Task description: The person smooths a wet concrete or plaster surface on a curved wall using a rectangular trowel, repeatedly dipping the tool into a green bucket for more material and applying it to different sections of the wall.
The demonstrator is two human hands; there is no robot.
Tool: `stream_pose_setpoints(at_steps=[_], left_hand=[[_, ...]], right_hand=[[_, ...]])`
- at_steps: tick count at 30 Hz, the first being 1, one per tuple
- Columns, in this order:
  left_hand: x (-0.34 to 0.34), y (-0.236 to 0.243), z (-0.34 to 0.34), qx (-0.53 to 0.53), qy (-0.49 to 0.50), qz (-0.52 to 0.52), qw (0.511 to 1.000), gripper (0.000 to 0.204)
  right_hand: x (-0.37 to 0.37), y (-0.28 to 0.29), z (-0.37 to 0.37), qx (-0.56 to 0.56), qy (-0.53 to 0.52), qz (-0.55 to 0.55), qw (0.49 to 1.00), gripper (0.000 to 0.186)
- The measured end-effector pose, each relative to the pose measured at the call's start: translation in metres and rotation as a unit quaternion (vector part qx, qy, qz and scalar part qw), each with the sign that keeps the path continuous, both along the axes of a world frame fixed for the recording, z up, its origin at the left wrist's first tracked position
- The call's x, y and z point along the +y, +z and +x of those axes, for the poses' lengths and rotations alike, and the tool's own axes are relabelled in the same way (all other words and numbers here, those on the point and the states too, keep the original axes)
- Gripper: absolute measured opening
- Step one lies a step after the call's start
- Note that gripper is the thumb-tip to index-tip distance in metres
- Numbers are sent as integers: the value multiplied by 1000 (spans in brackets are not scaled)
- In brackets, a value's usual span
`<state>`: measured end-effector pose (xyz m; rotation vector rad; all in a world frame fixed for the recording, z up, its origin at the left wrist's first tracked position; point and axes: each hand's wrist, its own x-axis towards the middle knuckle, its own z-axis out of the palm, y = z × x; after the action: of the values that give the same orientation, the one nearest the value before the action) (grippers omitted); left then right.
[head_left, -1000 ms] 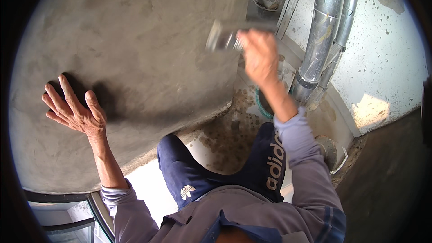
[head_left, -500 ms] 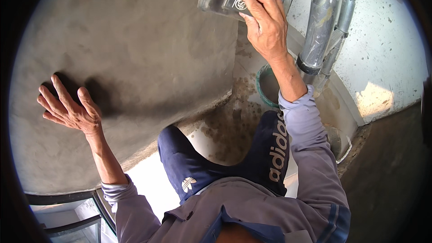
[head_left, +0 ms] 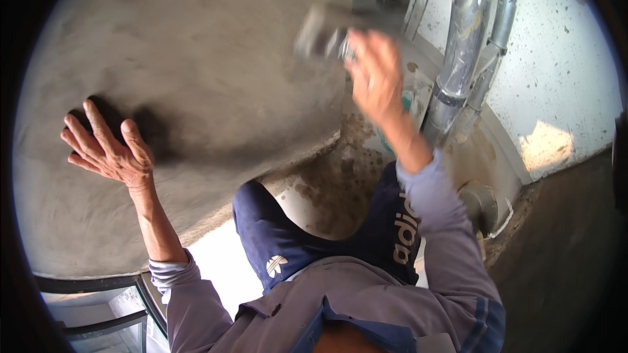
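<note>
Right hand (head_left: 374, 78) is clenched round the handle of a plastering trowel (head_left: 320, 34), motion-blurred, its blade lying left of the fingers against the grey plastered wall (head_left: 196, 46) near that wall's right edge, long axis roughly sideways. Left hand (head_left: 108, 150) is spread flat and released on the wall's lower left, well apart from the trowel; the right is the nearer hand.

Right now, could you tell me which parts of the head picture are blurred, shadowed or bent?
In the head view, the right hand and the trowel in its grip are smeared by motion blur; the left hand, spread on the grey plastered wall, is sharp and casts a dark shadow beside it; sun glares on the white wall; the metal pipes bow near the fisheye rim.
</note>
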<state>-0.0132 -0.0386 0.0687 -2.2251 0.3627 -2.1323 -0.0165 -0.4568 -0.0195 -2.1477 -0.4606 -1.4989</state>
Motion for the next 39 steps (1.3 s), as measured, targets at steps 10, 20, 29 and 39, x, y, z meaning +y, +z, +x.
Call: stream_pose_setpoints(at_steps=[10,20,29,39], left_hand=[[3,-3,2,10,-4,-7,1000,71],[3,-1,-7,34,34,0,999,70],[5,-4,-5,34,39,-3,999,69],[2,-1,-5,21,40,1,999,70]], right_hand=[[25,-62,6,37,-25,-49,998,35],[19,12,-23,32,77,46,995,47],[-20,260,34,-182,-49,-105,976,44],[48,36,-29,-65,97,-128,985,40]])
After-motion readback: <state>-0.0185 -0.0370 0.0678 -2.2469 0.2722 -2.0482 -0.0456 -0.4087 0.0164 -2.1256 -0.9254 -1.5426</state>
